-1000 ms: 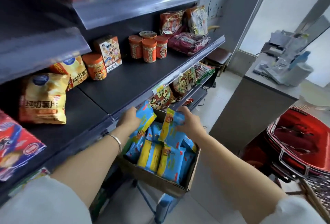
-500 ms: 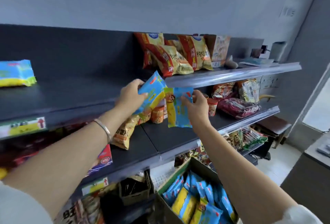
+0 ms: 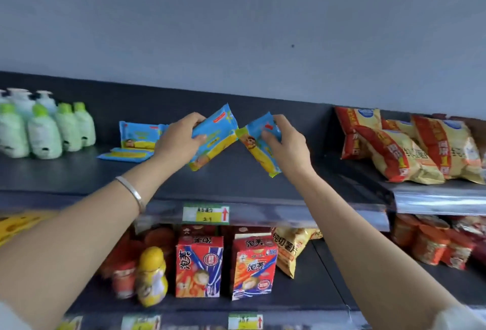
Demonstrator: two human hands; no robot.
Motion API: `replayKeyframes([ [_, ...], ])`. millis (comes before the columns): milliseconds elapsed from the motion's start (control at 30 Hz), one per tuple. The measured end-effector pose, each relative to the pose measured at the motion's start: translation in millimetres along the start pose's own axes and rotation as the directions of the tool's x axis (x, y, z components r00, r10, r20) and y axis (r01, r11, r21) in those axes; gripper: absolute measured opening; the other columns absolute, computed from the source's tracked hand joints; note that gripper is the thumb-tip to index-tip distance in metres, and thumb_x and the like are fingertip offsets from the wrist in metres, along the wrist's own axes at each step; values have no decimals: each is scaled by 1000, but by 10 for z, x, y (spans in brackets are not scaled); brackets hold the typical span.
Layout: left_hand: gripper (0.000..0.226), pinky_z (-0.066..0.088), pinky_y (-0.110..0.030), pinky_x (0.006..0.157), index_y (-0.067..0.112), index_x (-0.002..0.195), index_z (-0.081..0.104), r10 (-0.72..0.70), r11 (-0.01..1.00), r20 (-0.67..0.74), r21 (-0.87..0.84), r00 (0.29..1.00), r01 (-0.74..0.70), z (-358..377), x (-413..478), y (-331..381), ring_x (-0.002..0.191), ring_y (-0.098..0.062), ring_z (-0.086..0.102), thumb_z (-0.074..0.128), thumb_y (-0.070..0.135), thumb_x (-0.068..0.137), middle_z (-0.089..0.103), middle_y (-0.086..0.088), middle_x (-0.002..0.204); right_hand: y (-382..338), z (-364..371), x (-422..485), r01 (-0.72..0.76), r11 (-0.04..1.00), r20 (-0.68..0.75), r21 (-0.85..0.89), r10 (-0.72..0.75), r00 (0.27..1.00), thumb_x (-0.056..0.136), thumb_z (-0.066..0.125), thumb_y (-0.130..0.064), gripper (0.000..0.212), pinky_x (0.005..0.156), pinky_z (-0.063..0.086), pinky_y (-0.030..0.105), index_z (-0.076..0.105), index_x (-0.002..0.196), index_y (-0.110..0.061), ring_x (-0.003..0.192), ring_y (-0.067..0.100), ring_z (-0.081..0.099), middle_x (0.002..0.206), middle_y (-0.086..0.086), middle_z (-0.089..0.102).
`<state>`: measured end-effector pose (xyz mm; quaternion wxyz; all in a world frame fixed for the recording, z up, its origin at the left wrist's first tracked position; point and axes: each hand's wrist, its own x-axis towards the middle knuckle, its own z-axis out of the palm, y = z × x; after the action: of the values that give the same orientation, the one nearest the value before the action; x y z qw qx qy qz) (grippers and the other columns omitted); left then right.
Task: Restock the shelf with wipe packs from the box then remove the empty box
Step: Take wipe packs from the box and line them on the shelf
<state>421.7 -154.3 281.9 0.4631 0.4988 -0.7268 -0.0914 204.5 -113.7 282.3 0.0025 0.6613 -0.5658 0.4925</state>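
Note:
My left hand [image 3: 178,140] grips a blue and yellow wipe pack [image 3: 214,137] above the dark top shelf [image 3: 236,182]. My right hand [image 3: 288,145] grips a second wipe pack [image 3: 259,145] beside it; the two packs almost touch at their upper corners. Both packs hang tilted over the shelf's middle. A few more wipe packs [image 3: 136,136] stand and lie on the same shelf just left of my left hand. The box is out of view.
Green and white bottles [image 3: 44,129] stand at the shelf's left end. Red and yellow chip bags [image 3: 407,148] fill the shelf to the right. Below, red snack boxes [image 3: 200,266], a yellow bottle [image 3: 152,274] and cup snacks [image 3: 431,245] sit on the lower shelf.
Both hands lifted a wipe pack each out of the box and raised them to the top shelf. My view swung up and left, so the box dropped out of sight.

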Motion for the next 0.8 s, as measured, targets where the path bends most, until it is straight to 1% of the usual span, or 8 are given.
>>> replayKeyframes([
  [67,19,48,-43,84,28,104,54,-38,995,-21,93,999,40,-269,91,-345,97,-20,59,57,18,88,64,9,104,-202,327,158,60,997,96,-58,-54,994,95,49,-33,23,66,38,32,51,117,-26,80,19,48,93,-4,53],
  [167,21,48,-40,79,28,108,55,-84,970,-46,225,995,93,-619,216,-859,95,-19,57,56,19,89,60,9,105,-419,818,388,150,975,257,-164,-105,961,95,49,-30,32,79,39,34,51,126,-27,100,22,53,110,0,57],
  [267,23,51,-44,78,28,108,56,-125,959,-33,253,992,130,-875,323,-1298,93,-21,58,57,17,88,61,4,106,-521,1254,605,213,936,388,-279,-92,917,98,45,-33,34,86,31,35,49,132,-31,115,23,50,122,-1,55],
  [367,25,51,-43,79,28,109,57,-164,956,-35,240,986,168,-1002,409,-1642,92,-22,60,59,17,87,64,5,107,-577,1616,795,247,897,456,-366,-59,888,100,40,-35,37,95,29,40,44,137,-32,123,23,45,133,-3,49],
  [467,26,43,-35,84,29,113,57,-165,935,-55,310,985,174,-1004,515,-1861,98,-20,60,57,20,89,65,9,111,-581,1919,956,276,875,488,-398,-52,871,101,40,-34,35,97,29,40,46,135,-28,124,25,45,134,-2,49],
  [600,28,28,-35,87,33,116,55,-153,904,-95,388,984,178,-969,678,-2010,106,-18,55,52,22,91,64,11,114,-527,2271,1186,270,880,499,-390,-45,865,100,40,-28,32,98,32,43,47,131,-22,118,29,48,126,2,57],
  [700,27,26,-35,86,34,114,55,-175,905,-109,373,979,203,-955,771,-2103,104,-18,55,51,21,91,64,11,112,-461,2500,1367,245,914,515,-324,-46,856,99,43,-25,27,94,33,42,45,124,-19,107,30,52,114,7,62],
  [800,24,28,-34,89,35,108,56,-200,911,-107,346,974,225,-949,858,-2179,101,-17,56,53,19,91,65,12,107,-385,2699,1529,299,904,582,-304,-73,810,98,47,-26,28,94,34,41,47,124,-17,110,30,51,118,6,57],
])
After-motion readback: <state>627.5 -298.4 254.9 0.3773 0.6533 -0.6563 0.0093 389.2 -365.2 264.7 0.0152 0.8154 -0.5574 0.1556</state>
